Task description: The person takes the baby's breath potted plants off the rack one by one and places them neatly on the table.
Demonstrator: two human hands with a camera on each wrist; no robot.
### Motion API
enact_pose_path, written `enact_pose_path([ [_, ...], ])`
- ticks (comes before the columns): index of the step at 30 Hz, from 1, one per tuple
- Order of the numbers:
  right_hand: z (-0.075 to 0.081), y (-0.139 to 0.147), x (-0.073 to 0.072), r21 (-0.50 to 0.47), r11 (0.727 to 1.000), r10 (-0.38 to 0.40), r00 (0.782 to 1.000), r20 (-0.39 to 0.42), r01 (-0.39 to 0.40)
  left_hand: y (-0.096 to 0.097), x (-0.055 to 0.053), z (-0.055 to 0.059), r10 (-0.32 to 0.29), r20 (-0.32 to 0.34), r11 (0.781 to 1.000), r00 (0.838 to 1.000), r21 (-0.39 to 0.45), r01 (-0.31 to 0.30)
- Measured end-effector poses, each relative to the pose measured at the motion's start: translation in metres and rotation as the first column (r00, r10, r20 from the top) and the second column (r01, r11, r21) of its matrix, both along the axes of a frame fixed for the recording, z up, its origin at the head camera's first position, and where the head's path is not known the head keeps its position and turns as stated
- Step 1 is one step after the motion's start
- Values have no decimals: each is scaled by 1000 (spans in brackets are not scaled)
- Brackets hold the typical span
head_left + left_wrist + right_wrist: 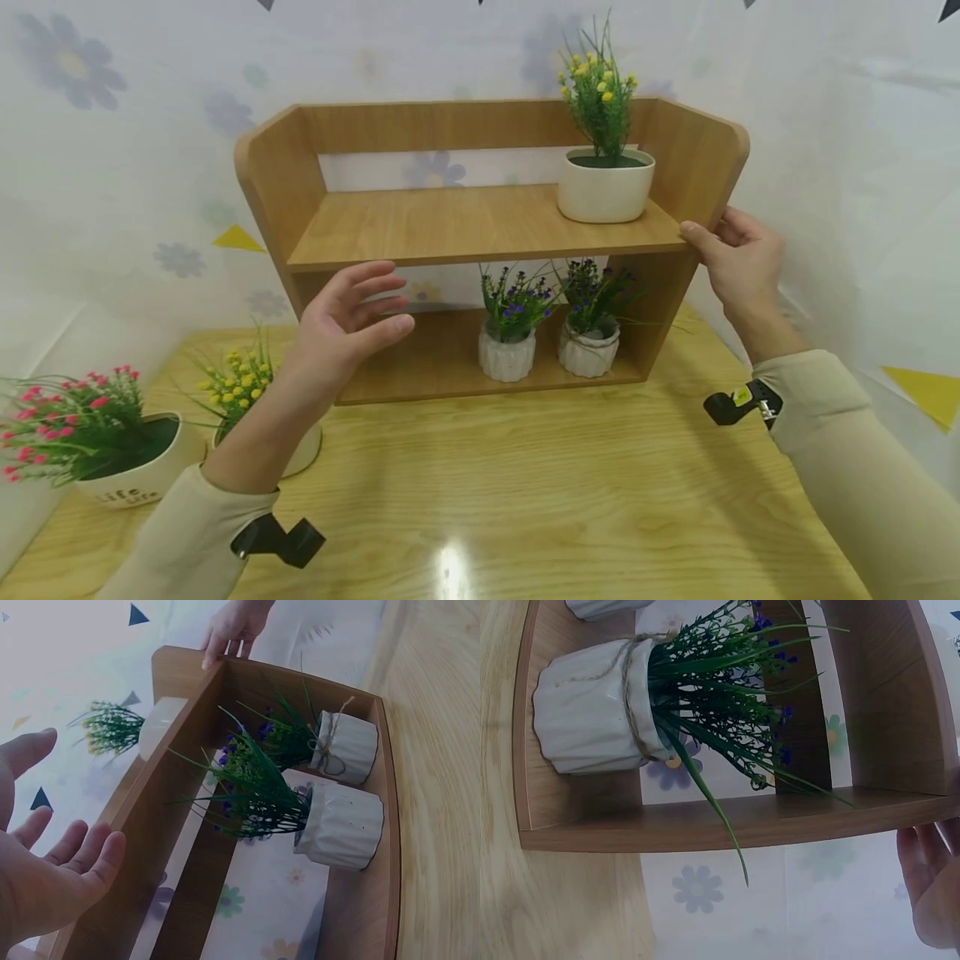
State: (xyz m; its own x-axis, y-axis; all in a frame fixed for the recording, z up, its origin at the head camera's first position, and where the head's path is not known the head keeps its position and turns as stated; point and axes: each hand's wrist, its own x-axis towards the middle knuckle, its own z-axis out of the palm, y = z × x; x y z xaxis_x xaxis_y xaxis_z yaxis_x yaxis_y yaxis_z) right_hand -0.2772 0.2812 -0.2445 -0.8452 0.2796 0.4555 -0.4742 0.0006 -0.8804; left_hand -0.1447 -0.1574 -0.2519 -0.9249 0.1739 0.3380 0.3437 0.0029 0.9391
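Observation:
A two-tier wooden shelf [450, 225] stands on the table. My right hand [746, 254] grips its right side panel, thumb on the front edge level with the upper board and fingers along the outer face. My left hand [348, 321] is in the air in front of the shelf's left part, fingers spread and slightly bent, holding nothing. On the upper board, at the right, sits a cream oval pot [606, 190] with yellow flowers. Two white ribbed pots [341, 825] with purple flowers stand on the lower board; twine circles the right one [592, 709].
To the left on the table [525, 500] are a cream pot [142, 475] with pink flowers and another pot [303, 454] with yellow flowers, partly hidden behind my left forearm. A flower-printed cloth [150, 167] hangs behind the shelf.

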Motion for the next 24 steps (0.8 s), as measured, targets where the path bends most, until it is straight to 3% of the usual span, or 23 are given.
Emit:
enact_pose_path([
  [4,-1,1,-2,36,999,-3,1000,-11,4,6,-8,2,-22,4,1000,1000,3,22],
  [12,-11,-1,-7,-5,999,34,996,-87,-35,21,-24,10,-40,20,998,999,44,39],
  [19,-14,-4,-9,-86,992,79,990,-114,-89,37,-36,26,-56,1,997,998,58,56],
  [24,-15,-4,-9,-106,991,66,991,-115,-79,55,-54,38,-78,5,995,997,71,77],
])
